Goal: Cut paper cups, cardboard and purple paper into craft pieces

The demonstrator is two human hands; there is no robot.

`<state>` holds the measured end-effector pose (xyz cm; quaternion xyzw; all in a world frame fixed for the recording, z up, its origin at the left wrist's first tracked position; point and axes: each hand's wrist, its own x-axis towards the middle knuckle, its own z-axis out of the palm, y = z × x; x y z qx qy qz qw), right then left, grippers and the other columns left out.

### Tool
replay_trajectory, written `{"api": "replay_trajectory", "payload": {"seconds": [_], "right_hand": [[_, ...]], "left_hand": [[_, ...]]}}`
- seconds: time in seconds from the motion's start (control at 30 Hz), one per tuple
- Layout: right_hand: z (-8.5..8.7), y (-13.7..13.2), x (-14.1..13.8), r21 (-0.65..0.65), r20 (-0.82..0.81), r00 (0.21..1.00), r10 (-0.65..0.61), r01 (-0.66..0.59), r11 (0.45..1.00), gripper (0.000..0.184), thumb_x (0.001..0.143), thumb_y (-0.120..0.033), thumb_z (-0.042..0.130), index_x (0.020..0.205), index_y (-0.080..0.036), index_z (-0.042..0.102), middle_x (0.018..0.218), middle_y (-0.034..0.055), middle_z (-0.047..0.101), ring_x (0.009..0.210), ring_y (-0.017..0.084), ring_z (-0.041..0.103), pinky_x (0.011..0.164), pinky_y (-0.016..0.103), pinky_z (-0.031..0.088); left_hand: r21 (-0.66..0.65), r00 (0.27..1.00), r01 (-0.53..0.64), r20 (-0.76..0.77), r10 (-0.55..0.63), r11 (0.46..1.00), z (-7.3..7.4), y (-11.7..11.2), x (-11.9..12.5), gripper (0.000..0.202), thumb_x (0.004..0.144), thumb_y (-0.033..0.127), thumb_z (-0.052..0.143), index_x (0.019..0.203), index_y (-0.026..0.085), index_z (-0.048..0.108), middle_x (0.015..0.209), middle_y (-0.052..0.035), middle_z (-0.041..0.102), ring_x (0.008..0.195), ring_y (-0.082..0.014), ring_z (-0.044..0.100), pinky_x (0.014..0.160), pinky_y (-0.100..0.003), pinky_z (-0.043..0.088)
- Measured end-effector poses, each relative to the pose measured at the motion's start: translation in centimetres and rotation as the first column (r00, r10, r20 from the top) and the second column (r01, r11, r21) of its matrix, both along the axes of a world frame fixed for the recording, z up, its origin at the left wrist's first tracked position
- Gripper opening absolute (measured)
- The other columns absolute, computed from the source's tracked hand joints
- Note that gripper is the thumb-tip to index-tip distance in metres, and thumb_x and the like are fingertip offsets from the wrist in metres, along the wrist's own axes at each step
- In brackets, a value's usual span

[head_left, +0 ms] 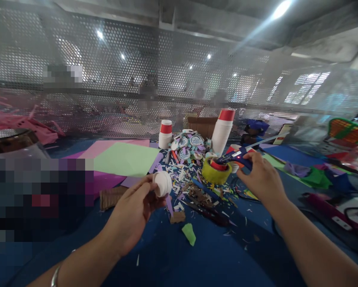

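Observation:
My left hand [138, 205] grips a short white paper cup piece [163, 184], its round end turned toward the right. My right hand [261, 175] is closed around the handle of a dark blue glue gun [238, 156] with a small red light. The gun's nozzle rests over a yellow tape roll [216, 172]. Paper scraps [181, 179] in several colours lie between the hands. Dark scissors [210, 213] lie among the scraps, and a green paper scrap [189, 234] sits nearer to me.
Behind the scraps is a heap of small paper cutouts [187, 145], flanked by a short cup stack [165, 135] and a tall, leaning cup stack [222, 133]. Coloured sheets [125, 157] lie at left. A perforated metal panel [131, 71] stands behind the table. A cable [240, 193] runs at right.

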<state>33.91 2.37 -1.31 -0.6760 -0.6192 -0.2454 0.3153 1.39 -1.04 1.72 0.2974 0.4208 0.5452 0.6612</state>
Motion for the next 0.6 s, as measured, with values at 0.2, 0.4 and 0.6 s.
{"api": "replay_trajectory", "payload": {"seconds": [0.2, 0.4, 0.6], "right_hand": [[-0.2, 0.2, -0.4, -0.048, 0.084, 0.994, 0.076, -0.072, 0.996, 0.026, 0.079, -0.03, 0.057, 0.101, -0.016, 0.055, 0.091, 0.0141, 0.066, 0.087, 0.032, 0.059, 0.079, 0.043, 0.046], [0.8, -2.0, -3.8, 0.091, 0.186, 0.968, 0.168, -0.188, 0.978, 0.02, 0.087, -0.027, 0.056, 0.103, -0.015, 0.06, 0.099, 0.016, 0.067, 0.096, 0.033, 0.056, 0.086, 0.047, 0.044], [0.6, -4.3, -9.1, -0.226, -0.178, 0.694, 0.697, -0.719, 0.658, 0.008, 0.091, -0.023, 0.056, 0.088, -0.019, 0.062, 0.083, 0.0049, 0.065, 0.08, 0.019, 0.058, 0.073, 0.032, 0.047]], "left_hand": [[0.047, 0.998, 0.055, -0.034, -0.054, 0.997, -0.1, -0.1, -0.1, 0.011, 0.072, 0.02, 0.07, 0.082, 0.014, 0.069, 0.076, -0.0041, 0.064, 0.067, -0.017, 0.062, 0.058, -0.026, 0.051], [0.041, 0.994, 0.085, -0.066, -0.083, 0.996, 0.0, 0.1, 0.0, 0.012, 0.075, 0.019, 0.065, 0.084, 0.014, 0.071, 0.081, -0.0047, 0.064, 0.07, -0.0161, 0.059, 0.059, -0.026, 0.049], [0.037, 0.994, 0.084, -0.075, -0.081, 0.996, -0.2, 0.2, 0.1, 0.011, 0.077, 0.018, 0.064, 0.086, 0.014, 0.069, 0.082, -0.0037, 0.064, 0.071, -0.0151, 0.058, 0.058, -0.025, 0.049]]}}
